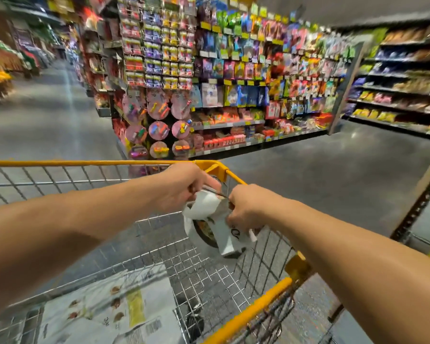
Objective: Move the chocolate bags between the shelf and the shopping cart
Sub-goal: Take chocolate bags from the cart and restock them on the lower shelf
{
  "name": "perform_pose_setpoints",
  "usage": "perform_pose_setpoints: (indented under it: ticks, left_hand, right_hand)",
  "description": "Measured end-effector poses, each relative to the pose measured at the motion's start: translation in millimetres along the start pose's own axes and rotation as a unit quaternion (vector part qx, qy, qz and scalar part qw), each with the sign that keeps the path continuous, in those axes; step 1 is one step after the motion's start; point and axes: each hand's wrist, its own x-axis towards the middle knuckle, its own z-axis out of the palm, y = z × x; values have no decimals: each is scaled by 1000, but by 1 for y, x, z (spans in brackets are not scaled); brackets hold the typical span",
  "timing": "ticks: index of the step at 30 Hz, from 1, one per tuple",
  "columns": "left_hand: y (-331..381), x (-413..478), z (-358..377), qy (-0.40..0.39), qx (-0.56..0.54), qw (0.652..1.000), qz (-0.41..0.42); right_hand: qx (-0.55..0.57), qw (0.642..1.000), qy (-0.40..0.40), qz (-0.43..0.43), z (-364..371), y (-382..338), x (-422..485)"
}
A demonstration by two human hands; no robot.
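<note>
Gripping what, both hands? (spotter)

One chocolate bag (225,240): white, glossy, crumpled film with a dark round picture on its face. The left hand (184,187) curls over the top edge and the right hand (246,207) clamps the side. The hands are close together with only the bag between them. (recorder)

Position of the bag? (spotter)

Centre of view, held in the air over the shopping cart (85,163), near the cart's corner at 1 o'clock and clear of the mesh floor. (recorder)

Cart build? (spotter)

Silver wire grid walls and bottom, smooth yellow rim, yellow bar at 5 o'clock. (recorder)

Contents? (spotter)

At 7 o'clock, white printed packaging (124,301) lies flat, with small brown pictures, a yellow-green band and a barcode. Too blurred to tell bag from sheet. (recorder)

Surroundings? (spotter)

The shelf (246,83) at 12 o'clock is well beyond the cart, packed with hanging bright packets and yellow price tags. Round pink packs (159,110) hang on its end face at 11 o'clock. A second rack (407,78) at 2 o'clock holds rows of pouches. Grey polished floor (333,175) lies between. (recorder)

Obstructions? (spotter)

The cart's far rim stands between the hands and the shelf. (recorder)
</note>
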Motion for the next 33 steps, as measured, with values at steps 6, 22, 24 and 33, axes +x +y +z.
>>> perform_pose_setpoints:
  ticks: [6, 22, 24, 33]
  left_hand:
    - [35, -16, 11, -133, 70, 975, 161]
    - [190, -51, 206, -122, -60, 917, 374]
    - [190, -54, 240, -160, -61, 916, 364]
    - [187, -56, 352, -184, -80, 924, 325]
  right_hand:
    - [45, 997, 55, -16, -49, 36, -42]
    - [235, 941, 231, 79, -170, 160, -241]
    - [165, 937, 276, 137, -165, 184, -264]
    - [86, 882, 310, 345, -153, 252, -355]
